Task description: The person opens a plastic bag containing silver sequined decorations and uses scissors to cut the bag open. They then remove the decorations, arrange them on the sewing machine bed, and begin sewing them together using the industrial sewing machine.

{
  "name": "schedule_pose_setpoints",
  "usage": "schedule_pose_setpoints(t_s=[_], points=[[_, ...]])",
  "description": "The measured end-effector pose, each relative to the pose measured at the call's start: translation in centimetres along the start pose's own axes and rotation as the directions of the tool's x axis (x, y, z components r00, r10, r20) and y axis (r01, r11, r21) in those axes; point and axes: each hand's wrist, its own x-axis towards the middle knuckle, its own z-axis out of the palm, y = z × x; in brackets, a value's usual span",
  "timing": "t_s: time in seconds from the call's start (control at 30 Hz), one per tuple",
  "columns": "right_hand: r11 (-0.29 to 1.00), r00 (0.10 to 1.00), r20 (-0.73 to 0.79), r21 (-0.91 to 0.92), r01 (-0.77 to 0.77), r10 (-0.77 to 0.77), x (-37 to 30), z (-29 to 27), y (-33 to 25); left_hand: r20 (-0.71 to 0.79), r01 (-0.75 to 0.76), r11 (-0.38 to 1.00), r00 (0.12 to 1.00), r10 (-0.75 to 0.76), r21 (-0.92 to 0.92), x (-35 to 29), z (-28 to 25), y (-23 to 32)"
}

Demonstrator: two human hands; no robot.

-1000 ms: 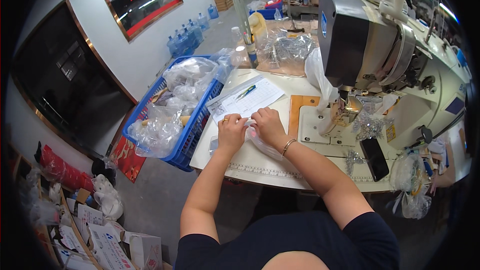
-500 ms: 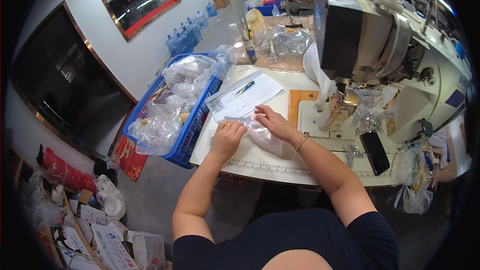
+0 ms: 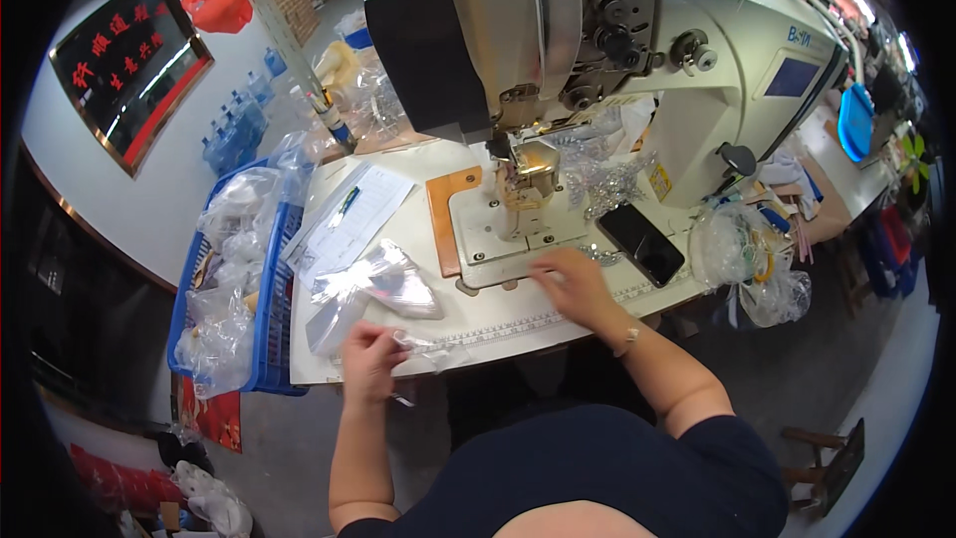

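Note:
My left hand (image 3: 370, 357) is closed in a pinch at the table's front edge. From its fingers a small clear plastic bag (image 3: 433, 351) stretches to the right over the printed ruler strip. My right hand (image 3: 576, 287) is over the table in front of the sewing machine bed, fingers apart and slightly blurred, holding nothing I can see. Just beyond it, partly covered, lies a small heap of glittering silvery pieces (image 3: 600, 254). A shiny stack of clear plastic bags (image 3: 403, 284) rests beyond my left hand.
The sewing machine (image 3: 597, 40) fills the far middle and right. A black phone (image 3: 642, 243) lies right of my right hand. Papers with a pen (image 3: 349, 214) lie at the left, beside a blue basket (image 3: 267, 339) of plastic bags. More glittering pieces (image 3: 612, 184) lie beyond the phone.
The view has turned right. My hands, close together over the clear bags before, have parted: the left came nearer with a small bag, the right moved toward the machine. The stack lies released.

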Motion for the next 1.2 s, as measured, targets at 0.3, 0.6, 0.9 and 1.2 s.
schedule_pose_setpoints(t_s=[0.3,0.6,0.9,1.2], points=[[0.945,0.996,0.083,-0.326,0.008,0.021,-4.8,-3.7,5.4,0.135,0.169,0.911,0.983,-0.126,-0.375,3.3,8.0,-4.8],[0.988,0.982,0.119,0.074,0.137,-0.145,1.2,-3.1,-2.3,0.23,0.239,0.941,0.956,-0.184,-0.239,0.7,8.4,-6.6],[0.774,0.699,0.704,0.373,-0.512,0.124,3.8,-0.5,-2.6,0.202,0.031,0.998,0.978,-0.043,0.064,-1.0,6.1,-4.8],[0.759,0.647,0.742,0.319,-0.568,0.173,4.4,0.0,-2.2,0.166,0.036,0.994,0.985,-0.052,0.098,-0.8,4.9,-5.3]])
